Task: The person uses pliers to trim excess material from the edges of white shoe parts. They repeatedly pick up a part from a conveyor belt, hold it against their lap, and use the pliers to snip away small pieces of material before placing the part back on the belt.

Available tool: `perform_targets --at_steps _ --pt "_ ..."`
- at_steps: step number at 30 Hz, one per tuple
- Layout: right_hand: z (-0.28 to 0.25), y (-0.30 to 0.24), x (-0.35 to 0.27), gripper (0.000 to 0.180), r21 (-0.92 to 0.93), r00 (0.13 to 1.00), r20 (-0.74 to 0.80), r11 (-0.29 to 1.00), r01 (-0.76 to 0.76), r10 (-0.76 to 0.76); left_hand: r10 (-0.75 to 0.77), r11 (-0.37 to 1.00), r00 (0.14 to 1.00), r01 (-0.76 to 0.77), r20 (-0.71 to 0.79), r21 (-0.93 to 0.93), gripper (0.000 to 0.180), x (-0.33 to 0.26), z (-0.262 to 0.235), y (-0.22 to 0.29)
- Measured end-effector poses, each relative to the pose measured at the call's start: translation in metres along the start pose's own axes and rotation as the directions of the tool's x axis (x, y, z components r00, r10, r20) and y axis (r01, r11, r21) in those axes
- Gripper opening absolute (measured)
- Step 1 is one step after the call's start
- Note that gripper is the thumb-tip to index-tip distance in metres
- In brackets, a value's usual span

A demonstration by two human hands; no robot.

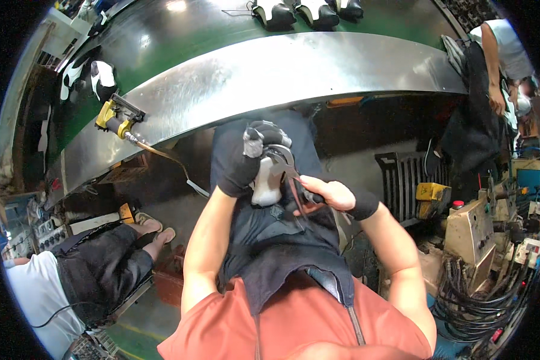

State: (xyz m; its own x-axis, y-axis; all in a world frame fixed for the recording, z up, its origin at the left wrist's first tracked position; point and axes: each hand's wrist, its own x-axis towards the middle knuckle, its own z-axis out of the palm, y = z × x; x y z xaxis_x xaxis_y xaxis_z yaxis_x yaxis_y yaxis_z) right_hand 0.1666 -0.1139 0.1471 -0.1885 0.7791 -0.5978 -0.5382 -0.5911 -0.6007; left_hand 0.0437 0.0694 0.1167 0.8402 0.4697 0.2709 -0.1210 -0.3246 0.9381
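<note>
My left hand (260, 147), in a dark glove with grey-wrapped fingers, is closed over the far end of a white shoe upper (267, 185). The shoe rests on my lap above a dark apron (270, 231). Pincers with curved metal jaws (284, 158) lie against the shoe beside the left fingers. Round their handles my right hand (333, 195) is closed, with bare fingers and a dark band at the wrist. One reddish handle slants down below the fingers. What the jaws grip, if anything, is hidden.
Ahead runs a metal bench edge (240, 75) beside a green belt (192, 36) carrying white-and-black shoes (315, 13). A yellow air stapler (119, 118) with a hose lies left. Co-workers (48, 288) are at left and far right. Machinery with cables (471, 240) stands right.
</note>
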Motion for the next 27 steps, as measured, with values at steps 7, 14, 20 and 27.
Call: perform_targets --at_steps 7,14,20,27 --pt "-0.024 0.009 0.017 0.044 -0.248 0.998 0.013 0.967 -0.050 0.055 -0.134 0.963 0.985 0.104 -0.107 -0.250 0.045 0.010 0.013 0.003" --pt "0.011 0.108 0.078 0.031 -0.785 0.403 -0.176 0.375 0.492 -0.898 0.297 0.883 0.954 -0.256 -0.048 0.393 0.017 0.004 0.022 -0.009" --pt "0.001 0.055 0.019 0.037 -0.709 0.876 -0.075 0.643 0.288 -0.476 0.170 0.985 0.985 -0.169 -0.031 0.030 0.030 -0.006 -0.005 0.000" --pt "0.006 0.013 0.007 0.038 -0.802 0.952 -0.033 0.576 0.156 -0.304 0.052 0.999 0.996 -0.052 -0.069 0.002 0.035 -0.005 0.010 -0.001"
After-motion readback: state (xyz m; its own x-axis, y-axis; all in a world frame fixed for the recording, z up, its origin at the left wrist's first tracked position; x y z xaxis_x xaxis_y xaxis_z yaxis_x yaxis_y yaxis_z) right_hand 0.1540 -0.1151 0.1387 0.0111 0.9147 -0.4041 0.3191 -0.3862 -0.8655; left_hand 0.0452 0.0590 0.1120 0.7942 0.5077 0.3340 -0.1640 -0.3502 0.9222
